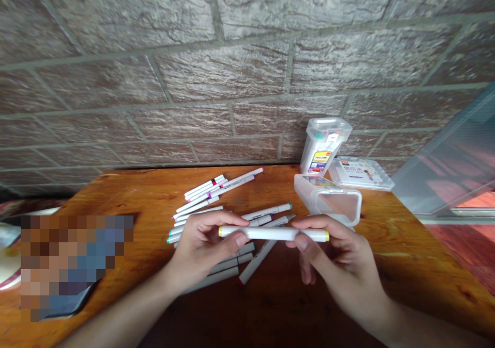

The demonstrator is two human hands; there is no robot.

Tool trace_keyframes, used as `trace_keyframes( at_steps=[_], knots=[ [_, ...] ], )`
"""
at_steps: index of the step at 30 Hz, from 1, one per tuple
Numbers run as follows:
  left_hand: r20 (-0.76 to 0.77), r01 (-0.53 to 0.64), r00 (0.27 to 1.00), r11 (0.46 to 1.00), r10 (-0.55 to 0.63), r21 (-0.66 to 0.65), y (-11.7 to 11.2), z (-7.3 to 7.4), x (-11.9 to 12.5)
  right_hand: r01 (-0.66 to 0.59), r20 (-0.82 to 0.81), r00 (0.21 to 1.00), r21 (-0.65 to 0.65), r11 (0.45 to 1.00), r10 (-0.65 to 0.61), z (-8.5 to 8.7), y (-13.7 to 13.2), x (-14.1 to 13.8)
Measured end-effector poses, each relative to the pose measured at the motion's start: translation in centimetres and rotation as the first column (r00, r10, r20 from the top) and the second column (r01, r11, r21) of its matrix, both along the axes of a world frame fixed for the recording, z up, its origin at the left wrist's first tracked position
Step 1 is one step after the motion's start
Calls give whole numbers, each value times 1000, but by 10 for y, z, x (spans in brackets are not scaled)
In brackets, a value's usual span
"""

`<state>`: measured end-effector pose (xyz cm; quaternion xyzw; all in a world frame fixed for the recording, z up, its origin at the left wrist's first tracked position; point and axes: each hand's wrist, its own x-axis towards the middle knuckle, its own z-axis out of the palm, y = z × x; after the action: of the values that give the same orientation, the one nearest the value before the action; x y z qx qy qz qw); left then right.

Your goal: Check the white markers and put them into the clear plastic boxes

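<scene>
Both my hands hold one white marker [273,233] with yellow ends, level above the wooden table [147,193]. My left hand [204,245] pinches its left end between thumb and fingers. My right hand [332,255] pinches its right end. Under and behind my hands lie several loose white markers [209,193] with coloured ends, scattered across the table's middle. An open clear plastic marker case [328,201] lies on its side just beyond my right hand.
A second clear case [324,146] with markers stands upright against the brick wall, with a flat clear lid [361,172] to its right. A translucent bin [452,167] stands at the right edge. A dark flat object and a blurred patch sit at the left.
</scene>
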<state>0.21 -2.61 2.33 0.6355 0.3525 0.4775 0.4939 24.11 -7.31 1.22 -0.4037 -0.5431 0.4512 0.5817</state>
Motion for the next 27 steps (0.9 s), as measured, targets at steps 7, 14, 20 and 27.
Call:
trace_keyframes(
  at_steps=[7,14,20,27],
  knots=[
    [80,44,996,991,-34,-127,0,-3,-2,-18,-41,999,-29,999,17,4,1,-1],
    [117,83,991,987,-67,-135,1,-11,-7,-49,-106,993,-67,997,42,2,0,0],
    [165,108,983,984,-84,-144,2,-16,-6,-65,-145,988,-72,995,54,2,1,-1],
    [209,128,973,981,-96,-144,3,-13,-4,-80,-192,980,-115,990,57,0,0,0]
  ],
)
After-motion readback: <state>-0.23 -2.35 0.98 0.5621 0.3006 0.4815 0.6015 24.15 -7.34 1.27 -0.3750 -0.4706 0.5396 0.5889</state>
